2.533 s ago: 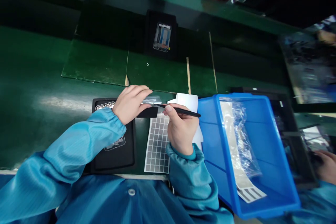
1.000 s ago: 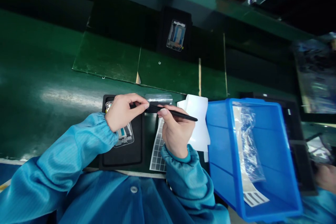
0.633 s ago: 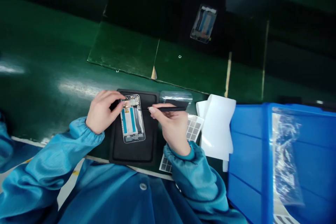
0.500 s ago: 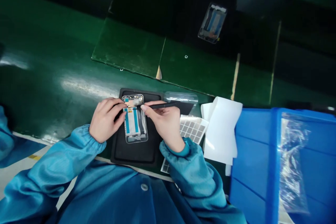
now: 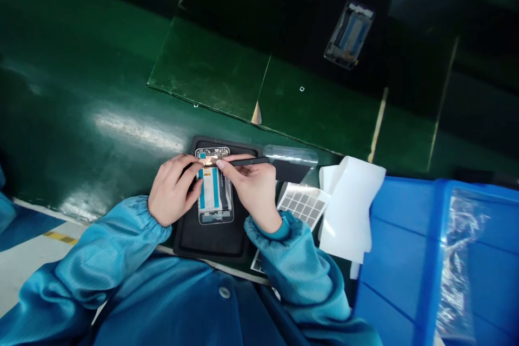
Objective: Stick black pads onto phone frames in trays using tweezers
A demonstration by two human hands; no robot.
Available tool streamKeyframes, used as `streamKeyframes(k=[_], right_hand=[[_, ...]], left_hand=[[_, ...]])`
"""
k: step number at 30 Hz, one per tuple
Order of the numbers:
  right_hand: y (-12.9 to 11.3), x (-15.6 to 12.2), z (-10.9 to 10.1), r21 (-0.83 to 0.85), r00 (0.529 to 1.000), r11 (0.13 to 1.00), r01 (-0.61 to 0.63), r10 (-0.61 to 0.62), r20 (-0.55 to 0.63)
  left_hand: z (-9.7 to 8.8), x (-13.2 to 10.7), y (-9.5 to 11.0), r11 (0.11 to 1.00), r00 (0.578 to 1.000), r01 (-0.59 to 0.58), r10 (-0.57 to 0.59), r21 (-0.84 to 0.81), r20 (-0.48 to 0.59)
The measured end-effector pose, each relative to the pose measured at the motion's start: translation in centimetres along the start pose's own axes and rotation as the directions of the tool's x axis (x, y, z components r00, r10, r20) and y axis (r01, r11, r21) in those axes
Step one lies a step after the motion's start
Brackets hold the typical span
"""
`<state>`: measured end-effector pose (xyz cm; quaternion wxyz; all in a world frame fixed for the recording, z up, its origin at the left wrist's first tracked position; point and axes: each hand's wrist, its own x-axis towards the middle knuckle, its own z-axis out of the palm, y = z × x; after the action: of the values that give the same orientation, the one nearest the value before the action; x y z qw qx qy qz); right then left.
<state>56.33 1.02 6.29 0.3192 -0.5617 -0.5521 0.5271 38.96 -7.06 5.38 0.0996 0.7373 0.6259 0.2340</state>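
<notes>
A phone frame (image 5: 214,194) with blue strips lies in a black tray (image 5: 213,240) at the near edge of the green bench. My left hand (image 5: 174,189) rests on the frame's left side, fingers curled against its upper edge. My right hand (image 5: 253,186) pinches black tweezers (image 5: 249,161), whose tip touches the top of the frame by a copper-coloured part. A sheet of small grey squares (image 5: 302,203) lies just right of my right hand.
White backing sheets (image 5: 352,208) lie beside a blue bin (image 5: 441,259) holding a plastic bag at the right. A clear film strip (image 5: 290,154) sits behind the tray. Another phone frame (image 5: 348,35) rests on a dark tray further back.
Both hands moved from the grey-square sheet left onto the phone frame in the tray. The tweezers' tip now touches the frame's top. The view has shifted left.
</notes>
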Motion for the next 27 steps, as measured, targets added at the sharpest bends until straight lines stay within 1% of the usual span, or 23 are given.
streamKeyframes(k=[9, 15, 18, 21, 23, 25, 27], right_hand=[[0.2, 0.0, 0.1, -0.005, 1.000, 1.000, 0.013, -0.013, -0.004], [0.6, -0.1, 0.2, 0.021, 1.000, 1.000, 0.016, -0.016, 0.006], [0.8, -0.1, 0.2, 0.003, 1.000, 1.000, 0.022, -0.022, 0.008], [0.7, -0.1, 0.1, -0.040, 0.999, 0.998, 0.041, -0.041, 0.015], [0.2, -0.4, -0.3, -0.053, 0.997, 0.997, 0.064, -0.066, -0.037], [-0.7, -1.2, -1.1, -0.029, 0.987, 0.996, 0.079, -0.082, -0.141], [-1.4, -2.5, -2.4, 0.009, 0.968, 0.996, 0.091, -0.086, -0.238]], left_hand=[[0.0, 0.0, 0.0, 1.000, 1.000, 0.006, -0.006, -0.002, 0.012], [0.1, -0.1, 0.0, 1.000, 1.000, -0.012, 0.012, 0.018, 0.001], [-0.1, -0.2, 0.1, 0.995, 0.999, -0.035, 0.031, 0.094, 0.041], [-0.5, -0.3, 0.4, 0.969, 0.992, -0.063, 0.034, 0.241, 0.124], [-0.7, -0.3, 0.7, 0.943, 0.986, -0.095, 0.047, 0.320, 0.157], [-0.9, -0.4, 1.1, 0.924, 0.979, -0.136, 0.070, 0.357, 0.193], [-1.3, -0.4, 1.6, 0.913, 0.966, -0.177, 0.089, 0.368, 0.242]])
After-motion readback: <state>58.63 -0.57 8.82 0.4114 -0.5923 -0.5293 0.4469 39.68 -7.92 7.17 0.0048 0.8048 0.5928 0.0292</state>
